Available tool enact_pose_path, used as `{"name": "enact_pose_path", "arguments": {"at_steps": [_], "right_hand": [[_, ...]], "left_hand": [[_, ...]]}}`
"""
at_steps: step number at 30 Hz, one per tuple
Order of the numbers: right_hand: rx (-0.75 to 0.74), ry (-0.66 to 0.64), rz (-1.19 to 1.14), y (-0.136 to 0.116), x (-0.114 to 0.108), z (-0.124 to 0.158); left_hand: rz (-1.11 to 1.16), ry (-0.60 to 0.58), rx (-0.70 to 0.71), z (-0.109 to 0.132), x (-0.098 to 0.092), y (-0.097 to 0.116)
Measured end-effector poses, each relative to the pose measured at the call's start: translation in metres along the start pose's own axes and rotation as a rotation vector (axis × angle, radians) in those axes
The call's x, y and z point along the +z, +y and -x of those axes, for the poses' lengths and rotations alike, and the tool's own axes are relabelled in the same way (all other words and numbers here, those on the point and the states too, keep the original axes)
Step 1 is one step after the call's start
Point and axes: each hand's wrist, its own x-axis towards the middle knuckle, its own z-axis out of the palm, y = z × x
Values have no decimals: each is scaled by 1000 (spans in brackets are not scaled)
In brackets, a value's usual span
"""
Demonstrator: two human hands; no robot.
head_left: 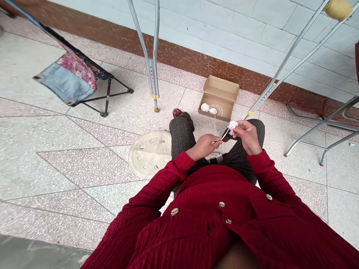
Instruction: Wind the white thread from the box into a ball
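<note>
My right hand [248, 136] is closed on a small white knotted yarn piece [232, 126], pinching it between thumb and fingertips above my right knee. A taut off-white yarn strand [225, 134] slants from that piece down to my left hand [204, 145], whose fingers are pressed together around it. Whether the left fingers also hold a thin tool is too small to tell. Ahead of my knees an open cardboard box [214, 114] stands on the floor with two white yarn balls [209, 108] in it. A thin strand trails over its front edge toward my hands.
A round cream plastic lid-like disc [151, 154] lies left of my leg. Metal crutches [152, 71] lean on the wall on both sides of the box. A folding stool [67, 84] stands at the left, a metal-legged seat [325, 130] at the right.
</note>
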Motion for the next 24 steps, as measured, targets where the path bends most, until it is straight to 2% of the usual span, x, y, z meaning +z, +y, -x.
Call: {"name": "enact_pose_path", "arguments": {"at_steps": [3,5,7,10,12,14,17,19,21,22,24], "right_hand": [[-142,119,175,14,-5,-23],[-178,68,324,26,-8,-25],[-135,-122,403,34,-7,-15],[44,-453,279,32,-1,14],[119,-535,135,18,3,30],[97,-479,29,1,4,36],[-14,-279,-24,-17,-1,23],[-101,-129,36,-14,-5,7],[-179,-22,174,1,-7,-6],[-198,-19,265,10,-7,-10],[-168,-131,437,29,-4,-10]], "left_hand": [[-130,-14,84,6,-3,9],[-174,6,142,8,-11,13],[-191,73,173,7,-22,13],[-193,160,178,1,-34,8],[-129,150,155,-3,-33,3],[-28,111,104,-6,-25,1],[42,30,48,-5,-9,4],[-2,-13,65,-2,-3,10],[-82,-2,105,1,-3,15],[-123,13,129,1,-6,16],[-180,32,178,1,-14,16]]}}
